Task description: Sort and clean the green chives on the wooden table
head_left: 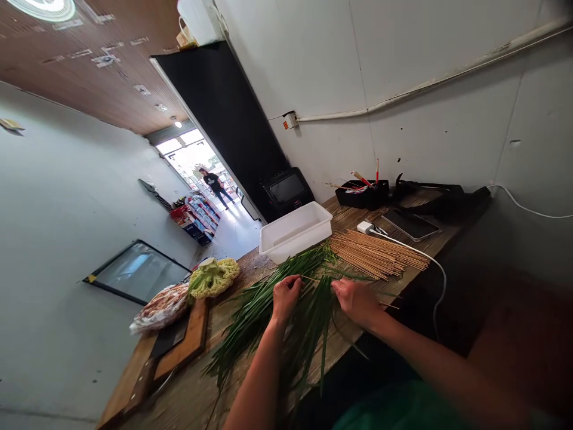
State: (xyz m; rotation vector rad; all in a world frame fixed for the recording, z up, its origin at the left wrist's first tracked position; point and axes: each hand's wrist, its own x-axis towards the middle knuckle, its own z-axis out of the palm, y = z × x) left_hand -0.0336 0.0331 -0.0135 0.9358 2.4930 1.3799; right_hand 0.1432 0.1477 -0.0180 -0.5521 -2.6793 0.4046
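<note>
Over a spread of long green garlic chives (257,310), both my hands work close together. My left hand (285,298) is closed in a pinch; a thin pale stick tip shows at its fingertips, and what it grips is hidden. My right hand (356,303) is closed on a bamboo skewer (390,306), whose end sticks out behind the palm. Chive stalks (323,304) hang from between the two hands toward the table's front edge. Just beyond the right hand lies a pile of bamboo skewers (378,254). A white plastic tub (298,230) stands behind the chives.
Left on the wooden table (188,394) are a cauliflower (215,278), a plastic-wrapped package (163,307) and a cutting board (181,355). At the back right are a phone (412,224), a charger (366,227) with white cable, and a black box (362,194). A person (217,186) stands near the doorway.
</note>
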